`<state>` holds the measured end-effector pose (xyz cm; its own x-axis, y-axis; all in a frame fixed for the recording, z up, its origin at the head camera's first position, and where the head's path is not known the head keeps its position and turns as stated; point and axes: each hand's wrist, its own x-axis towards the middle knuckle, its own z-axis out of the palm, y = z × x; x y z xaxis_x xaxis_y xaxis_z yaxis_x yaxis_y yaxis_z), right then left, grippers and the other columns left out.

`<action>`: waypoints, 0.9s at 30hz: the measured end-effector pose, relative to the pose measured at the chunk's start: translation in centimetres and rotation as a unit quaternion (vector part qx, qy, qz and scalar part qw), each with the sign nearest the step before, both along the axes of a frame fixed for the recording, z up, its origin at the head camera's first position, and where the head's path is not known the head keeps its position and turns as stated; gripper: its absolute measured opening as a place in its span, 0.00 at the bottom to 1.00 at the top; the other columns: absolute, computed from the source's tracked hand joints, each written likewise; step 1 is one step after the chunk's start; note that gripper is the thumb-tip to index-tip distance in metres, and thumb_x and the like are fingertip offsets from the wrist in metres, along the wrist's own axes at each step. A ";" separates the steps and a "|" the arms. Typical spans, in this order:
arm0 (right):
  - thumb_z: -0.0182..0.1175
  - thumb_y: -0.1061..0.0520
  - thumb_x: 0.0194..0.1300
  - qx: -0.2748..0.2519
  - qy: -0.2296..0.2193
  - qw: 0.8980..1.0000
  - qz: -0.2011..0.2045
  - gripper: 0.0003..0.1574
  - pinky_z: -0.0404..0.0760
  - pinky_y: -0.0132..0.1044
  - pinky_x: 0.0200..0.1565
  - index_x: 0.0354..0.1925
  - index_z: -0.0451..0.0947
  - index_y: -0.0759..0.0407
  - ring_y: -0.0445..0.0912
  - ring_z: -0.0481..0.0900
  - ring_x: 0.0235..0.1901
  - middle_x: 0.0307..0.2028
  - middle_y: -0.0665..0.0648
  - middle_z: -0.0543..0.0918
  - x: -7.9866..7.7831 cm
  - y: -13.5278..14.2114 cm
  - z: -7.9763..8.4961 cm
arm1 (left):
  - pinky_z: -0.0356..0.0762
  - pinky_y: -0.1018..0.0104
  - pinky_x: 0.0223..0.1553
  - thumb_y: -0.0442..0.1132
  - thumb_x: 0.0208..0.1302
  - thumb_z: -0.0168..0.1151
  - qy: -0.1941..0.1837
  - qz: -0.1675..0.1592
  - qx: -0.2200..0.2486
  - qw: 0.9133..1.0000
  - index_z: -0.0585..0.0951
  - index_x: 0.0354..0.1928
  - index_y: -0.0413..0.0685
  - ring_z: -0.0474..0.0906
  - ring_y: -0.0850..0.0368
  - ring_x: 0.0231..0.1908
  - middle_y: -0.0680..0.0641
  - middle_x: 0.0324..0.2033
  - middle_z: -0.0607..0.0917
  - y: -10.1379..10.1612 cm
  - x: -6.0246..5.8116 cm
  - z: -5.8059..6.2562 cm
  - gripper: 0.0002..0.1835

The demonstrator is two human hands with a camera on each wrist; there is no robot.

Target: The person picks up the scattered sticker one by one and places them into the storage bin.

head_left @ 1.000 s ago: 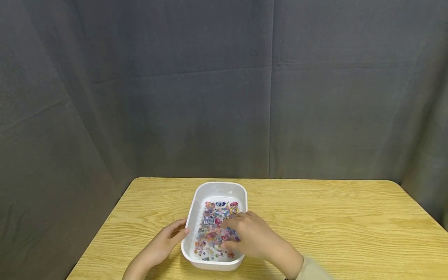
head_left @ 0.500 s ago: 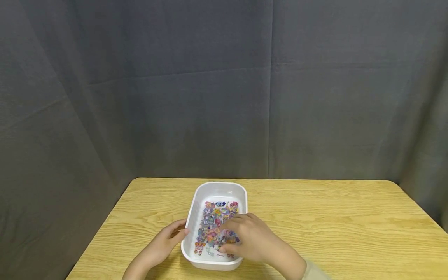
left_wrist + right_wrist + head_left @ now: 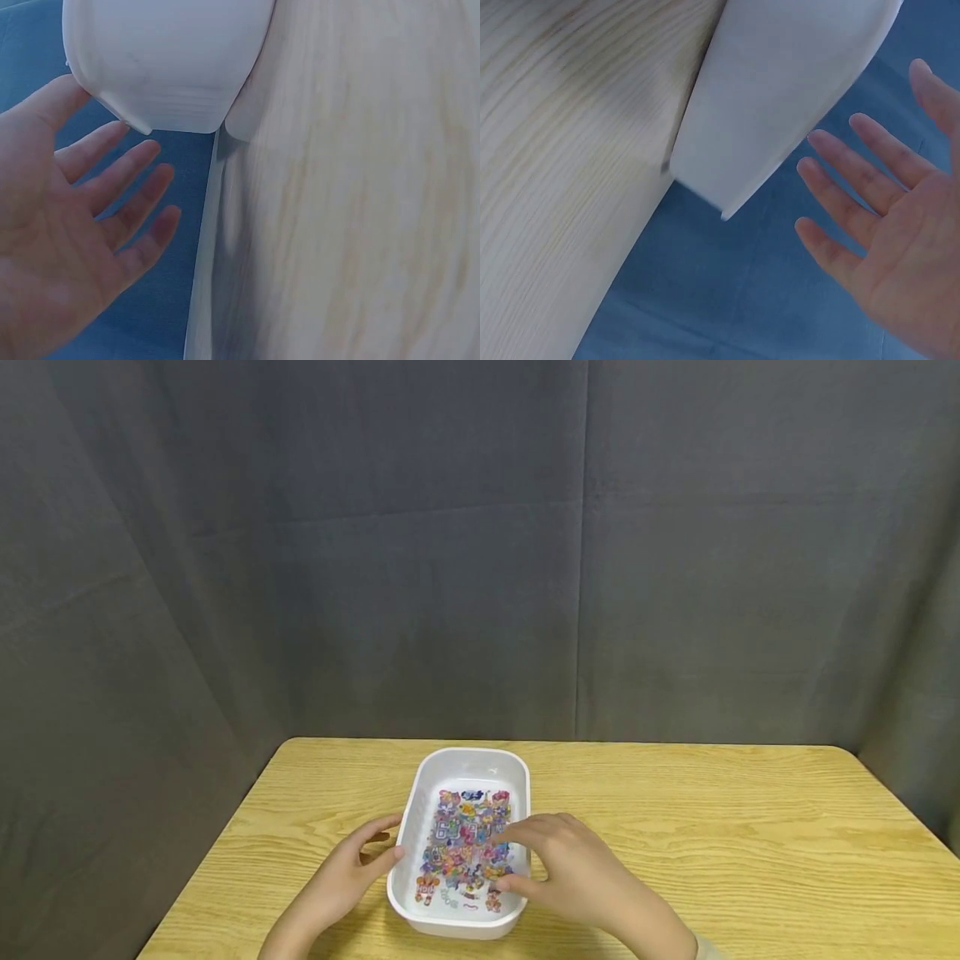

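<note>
On the table stands a white tray (image 3: 457,930) with rounded corners. Many colourful stickers or cut-outs (image 3: 452,860) lie scattered flat over its floor. My left hand (image 3: 341,872) is at the tray's left side, with the thumb and fingertips at the rim. In the left wrist view the fingers of that hand (image 3: 82,202) are spread and slightly bent beside the tray's outer wall (image 3: 165,60). My right hand (image 3: 581,868) reaches over the right rim, its fingertips above the stickers. The right wrist view has its fingers (image 3: 847,214) spread apart, holding nothing visible.
The wood-grain table (image 3: 712,852) extends to the right and behind the tray. Its back edge meets a dark grey curtain (image 3: 420,568), which also hangs along the left and right sides.
My right hand drew back toward the right rim, and its fingers moved off the stickers. The stickers in the middle and near end shifted and spread out. The left hand barely moved.
</note>
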<state>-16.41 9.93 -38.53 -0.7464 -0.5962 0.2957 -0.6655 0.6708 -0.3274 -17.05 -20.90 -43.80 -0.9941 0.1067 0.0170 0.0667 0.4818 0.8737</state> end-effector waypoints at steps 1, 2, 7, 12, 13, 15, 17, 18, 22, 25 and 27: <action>0.69 0.39 0.61 -0.002 0.004 1.000 -0.004 0.27 0.75 0.50 0.59 0.53 0.83 0.52 0.48 0.79 0.54 0.51 0.48 0.84 0.0 0.3 0.0 | 0.75 0.53 0.54 0.46 0.69 0.64 0.002 0.003 -0.001 1.000 0.76 0.65 0.51 0.71 0.45 0.60 0.46 0.61 0.77 0.0 0.0 0.0 0.24; 0.69 0.39 0.60 -0.004 0.007 1.000 -0.011 0.27 0.76 0.50 0.58 0.53 0.83 0.51 0.48 0.80 0.53 0.51 0.49 0.84 0.1 0.7 -0.1 | 0.75 0.53 0.55 0.46 0.69 0.64 0.002 0.004 0.000 1.000 0.76 0.65 0.52 0.70 0.45 0.61 0.46 0.62 0.77 0.0 0.0 0.1 0.24; 0.70 0.40 0.59 -0.014 0.028 0.999 -0.036 0.27 0.79 0.50 0.55 0.51 0.83 0.52 0.48 0.81 0.52 0.49 0.49 0.85 0.1 2.7 -0.3 | 0.72 0.46 0.60 0.49 0.70 0.62 0.026 0.008 -0.016 1.000 0.76 0.65 0.53 0.67 0.43 0.64 0.46 0.63 0.75 -0.1 0.0 0.3 0.24; 0.72 0.41 0.58 -0.017 0.032 0.997 -0.068 0.27 0.80 0.49 0.53 0.52 0.84 0.51 0.47 0.82 0.51 0.50 0.49 0.85 0.0 4.9 -0.3 | 0.69 0.41 0.62 0.52 0.70 0.61 0.061 0.017 -0.046 0.997 0.75 0.67 0.52 0.67 0.41 0.64 0.44 0.65 0.73 -0.1 0.1 0.6 0.26; 0.72 0.41 0.58 -0.018 0.030 0.997 -0.076 0.27 0.81 0.48 0.52 0.52 0.84 0.50 0.47 0.82 0.51 0.50 0.48 0.85 0.0 5.3 -0.3 | 0.69 0.41 0.61 0.52 0.70 0.60 0.066 0.017 -0.050 0.996 0.74 0.67 0.52 0.67 0.42 0.64 0.44 0.65 0.73 -0.1 0.0 0.6 0.27; 0.72 0.42 0.58 -0.022 0.031 0.996 -0.086 0.26 0.81 0.48 0.52 0.52 0.83 0.50 0.47 0.82 0.51 0.50 0.48 0.85 0.0 6.2 -0.2 | 0.69 0.40 0.61 0.52 0.71 0.60 0.072 0.017 -0.061 0.995 0.72 0.69 0.54 0.65 0.41 0.65 0.44 0.66 0.72 -0.1 0.0 0.7 0.27; 0.72 0.42 0.58 -0.028 0.033 0.994 -0.097 0.26 0.81 0.48 0.51 0.52 0.83 0.49 0.47 0.82 0.51 0.50 0.47 0.85 0.0 7.2 0.0 | 0.66 0.37 0.63 0.52 0.71 0.60 0.080 0.019 -0.075 0.994 0.71 0.70 0.56 0.63 0.41 0.67 0.45 0.68 0.70 -0.1 -0.1 0.8 0.27; 0.72 0.43 0.58 -0.032 0.033 0.994 -0.103 0.26 0.81 0.49 0.51 0.53 0.83 0.49 0.48 0.82 0.51 0.50 0.47 0.85 0.0 7.7 0.1 | 0.64 0.35 0.63 0.52 0.71 0.59 0.083 0.020 -0.082 0.993 0.70 0.70 0.57 0.61 0.41 0.68 0.45 0.68 0.70 -0.1 -0.1 0.8 0.28; 0.70 0.41 0.60 -0.045 0.023 0.991 -0.125 0.26 0.81 0.52 0.51 0.54 0.82 0.48 0.51 0.81 0.53 0.52 0.48 0.84 0.1 9.3 0.5 | 0.59 0.30 0.63 0.53 0.71 0.59 0.104 0.027 -0.118 0.987 0.69 0.71 0.59 0.60 0.41 0.69 0.44 0.69 0.69 -0.1 -0.2 0.9 0.29; 0.67 0.39 0.63 -0.051 0.010 0.989 -0.138 0.27 0.80 0.55 0.52 0.56 0.81 0.49 0.53 0.80 0.54 0.53 0.50 0.83 0.0 10.3 0.9 | 0.61 0.30 0.62 0.52 0.71 0.60 0.126 0.032 -0.142 0.981 0.69 0.71 0.59 0.61 0.41 0.69 0.44 0.69 0.70 -0.1 -0.1 1.1 0.29; 0.65 0.38 0.64 -0.052 0.007 0.988 -0.145 0.28 0.79 0.56 0.52 0.57 0.80 0.49 0.54 0.80 0.55 0.54 0.51 0.83 -0.1 10.9 1.1 | 0.61 0.30 0.62 0.50 0.71 0.61 0.141 0.033 -0.157 0.977 0.69 0.71 0.59 0.62 0.41 0.69 0.45 0.69 0.69 -0.2 -0.1 1.2 0.28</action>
<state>-16.47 20.86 -37.38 -0.8768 -0.3241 0.3553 -0.4555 0.7967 -0.3972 -17.11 -21.05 -42.61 -0.9595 0.0873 0.2677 0.2437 0.7338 0.6342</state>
